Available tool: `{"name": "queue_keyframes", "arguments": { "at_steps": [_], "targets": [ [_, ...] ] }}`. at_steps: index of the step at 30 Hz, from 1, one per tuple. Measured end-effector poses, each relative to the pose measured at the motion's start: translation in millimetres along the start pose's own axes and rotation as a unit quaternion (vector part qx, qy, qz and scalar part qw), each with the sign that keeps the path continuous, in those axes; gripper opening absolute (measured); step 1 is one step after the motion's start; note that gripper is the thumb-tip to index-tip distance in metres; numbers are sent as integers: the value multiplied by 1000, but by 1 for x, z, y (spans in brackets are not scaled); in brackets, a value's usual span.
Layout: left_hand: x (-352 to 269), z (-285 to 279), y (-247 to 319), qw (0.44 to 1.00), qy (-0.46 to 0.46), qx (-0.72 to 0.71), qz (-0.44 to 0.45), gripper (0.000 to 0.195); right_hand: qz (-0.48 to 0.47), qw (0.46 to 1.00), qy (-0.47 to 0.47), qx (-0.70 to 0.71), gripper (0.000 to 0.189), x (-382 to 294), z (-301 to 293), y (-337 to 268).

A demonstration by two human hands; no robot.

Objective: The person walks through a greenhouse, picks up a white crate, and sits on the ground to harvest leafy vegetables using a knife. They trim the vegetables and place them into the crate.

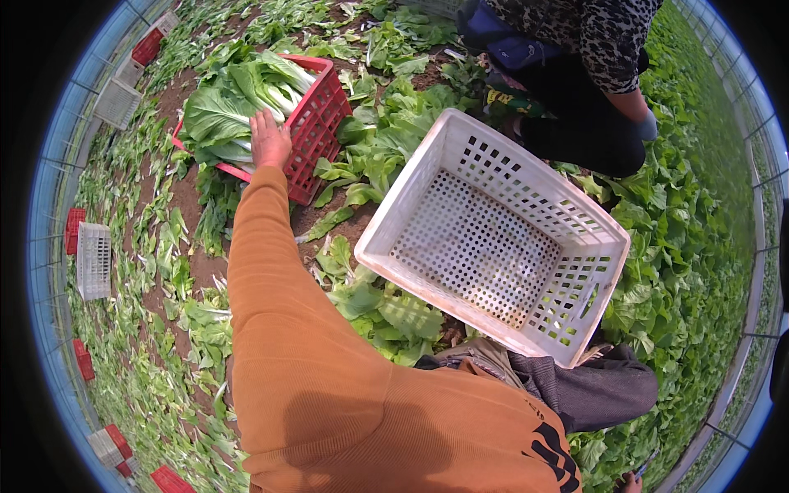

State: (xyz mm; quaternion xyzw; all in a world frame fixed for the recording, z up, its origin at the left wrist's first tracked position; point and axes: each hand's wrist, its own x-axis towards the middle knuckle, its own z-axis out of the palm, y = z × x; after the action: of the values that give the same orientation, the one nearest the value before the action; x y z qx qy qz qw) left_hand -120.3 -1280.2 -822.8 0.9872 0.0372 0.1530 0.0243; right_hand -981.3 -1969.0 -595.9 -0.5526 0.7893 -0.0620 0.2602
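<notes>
My left hand (270,143) reaches out, palm down, on leafy greens with white stalks (237,105) that fill a red plastic crate (317,126). It lies beside the crate's near rim with its fingers extended. Close in front of my body, a white perforated plastic crate (493,231) stands open-topped with nothing in it. At the bottom right edge, my right hand (630,484) is partly cut off; a thin blade, seemingly of a knife (647,462), sticks out from it.
Another person (573,74) crouches at the upper right, close to the white crate. Dense leafy plants (659,246) grow along the right. Cut leaves (179,265) litter the soil at left, with white crates (94,262) and red crates (83,359) farther off.
</notes>
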Motion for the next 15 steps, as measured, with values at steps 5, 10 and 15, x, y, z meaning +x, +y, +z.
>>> {"name": "queue_keyframes", "arguments": {
  "at_steps": [5,10,15],
  "targets": [
    [15,44,-21,997,-4,-42,57,51,9,1000,21,2,28,-8,2,-9],
    [34,62,-51,989,-55,-62,121,39,-54,998,-18,4,40,58,-5,34],
    [70,65,-63,987,-134,-35,84,42,-53,996,-30,70,39,118,-10,134]
  ]
}}
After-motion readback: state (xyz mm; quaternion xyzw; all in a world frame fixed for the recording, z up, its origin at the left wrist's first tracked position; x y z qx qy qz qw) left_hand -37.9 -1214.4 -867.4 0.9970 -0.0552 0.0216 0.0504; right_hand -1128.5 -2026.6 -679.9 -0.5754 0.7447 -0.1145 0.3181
